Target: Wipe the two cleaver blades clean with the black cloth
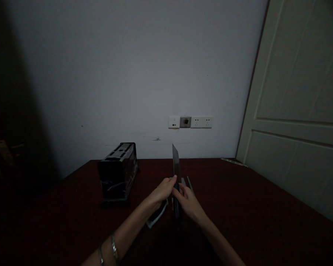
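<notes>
Evidently, we hold the knife [175,160] upright over the counter [252,199], the fingers of our left hand [163,190] and right hand [190,203] clamped on it around where blade meets handle, probably to steady it with the point away from us. Its thin grey blade looks like smooth metal, its handle dark; slim metallic strips [191,183] lie just beyond our right hand. Well to our left stands a glossy black slotted box [116,177], perhaps set aside for elbow room.
</notes>
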Demonstrator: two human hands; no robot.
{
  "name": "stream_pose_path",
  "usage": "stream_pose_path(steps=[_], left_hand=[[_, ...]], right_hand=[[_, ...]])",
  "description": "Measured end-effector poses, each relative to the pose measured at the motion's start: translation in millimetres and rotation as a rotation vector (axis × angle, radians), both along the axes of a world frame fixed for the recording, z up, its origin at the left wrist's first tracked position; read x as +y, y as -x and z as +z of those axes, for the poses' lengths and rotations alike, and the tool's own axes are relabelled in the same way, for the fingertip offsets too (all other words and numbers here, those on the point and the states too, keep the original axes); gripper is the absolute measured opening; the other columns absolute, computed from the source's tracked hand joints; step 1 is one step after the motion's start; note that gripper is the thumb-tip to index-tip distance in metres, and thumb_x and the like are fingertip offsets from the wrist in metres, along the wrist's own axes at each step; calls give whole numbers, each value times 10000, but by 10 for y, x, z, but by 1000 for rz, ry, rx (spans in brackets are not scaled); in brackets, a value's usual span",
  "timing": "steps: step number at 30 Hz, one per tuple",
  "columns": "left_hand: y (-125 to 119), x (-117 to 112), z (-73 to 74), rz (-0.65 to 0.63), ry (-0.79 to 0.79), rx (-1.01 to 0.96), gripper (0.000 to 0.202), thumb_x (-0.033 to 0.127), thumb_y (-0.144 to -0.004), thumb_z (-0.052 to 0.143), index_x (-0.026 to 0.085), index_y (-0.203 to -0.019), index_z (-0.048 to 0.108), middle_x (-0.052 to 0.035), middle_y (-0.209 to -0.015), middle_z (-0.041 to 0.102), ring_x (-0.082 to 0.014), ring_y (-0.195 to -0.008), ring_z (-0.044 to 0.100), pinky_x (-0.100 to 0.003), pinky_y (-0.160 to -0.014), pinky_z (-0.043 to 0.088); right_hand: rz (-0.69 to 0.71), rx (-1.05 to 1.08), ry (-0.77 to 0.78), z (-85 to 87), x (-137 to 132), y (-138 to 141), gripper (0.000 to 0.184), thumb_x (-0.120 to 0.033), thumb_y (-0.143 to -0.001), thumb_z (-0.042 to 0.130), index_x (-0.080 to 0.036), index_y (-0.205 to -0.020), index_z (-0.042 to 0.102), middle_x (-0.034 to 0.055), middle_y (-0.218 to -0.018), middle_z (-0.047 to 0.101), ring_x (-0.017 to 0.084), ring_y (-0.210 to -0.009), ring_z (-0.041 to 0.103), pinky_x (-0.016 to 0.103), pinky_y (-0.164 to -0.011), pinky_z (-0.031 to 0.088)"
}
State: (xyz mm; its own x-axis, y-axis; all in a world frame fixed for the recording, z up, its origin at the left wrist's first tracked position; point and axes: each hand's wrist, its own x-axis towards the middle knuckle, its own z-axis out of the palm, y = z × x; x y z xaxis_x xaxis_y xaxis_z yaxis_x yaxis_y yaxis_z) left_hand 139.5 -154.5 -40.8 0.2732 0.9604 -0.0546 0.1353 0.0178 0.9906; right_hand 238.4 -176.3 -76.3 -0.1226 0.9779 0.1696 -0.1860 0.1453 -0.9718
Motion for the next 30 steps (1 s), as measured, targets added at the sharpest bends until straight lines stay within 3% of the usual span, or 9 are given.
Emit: stream_pose_path(steps=[6, 11, 18, 24, 30], left_hand=[[-18, -4, 1, 25, 33, -35, 479, 572, -716, 481, 111, -650, 592, -16, -552, 578, -115, -502, 505, -213, -485, 344], [-17, -5, 31, 38, -23, -61, 492, 588, -667, 527, 103, -598, 579, 8, -499, 524, -92, -472, 451, -206, -475, 300], [23, -18, 59, 3, -49, -47, 528, 612, -657, 523, 97, -549, 567, 11, -478, 492, -71, -448, 398, -204, -468, 280], [7, -74, 79, -2, 15, -126, 470, 543, -679, 556, 84, -601, 620, 14, -474, 492, -54, -424, 371, -197, -450, 268], [15, -45, 58, -30, 36, -182, 513, 574, -624, 586, 63, -650, 632, -25, -503, 553, -64, -398, 401, -204, -401, 249]], right_hand=[[-53, 100, 39, 40, -9, 37, 463, -555, -544, 675, -143, -706, 539, -37, -477, 531, 98, -360, 465, 213, -358, 378], [-153, 172, 58, 107, -45, 43, 424, -466, -473, 745, -122, -687, 621, 24, -564, 625, 138, -481, 558, 221, -464, 411], [-249, 153, 195, 159, -94, 55, 350, -439, -451, 738, -124, -528, 606, -10, -408, 539, 95, -345, 445, 209, -355, 317], [-286, 103, 167, 151, -98, 53, 337, -440, -483, 723, -124, -487, 606, -3, -374, 517, 102, -333, 438, 216, -345, 312], [-277, 86, 94, 145, -110, 73, 326, -428, -488, 724, -124, -485, 606, 9, -435, 555, 110, -398, 471, 216, -389, 334]])
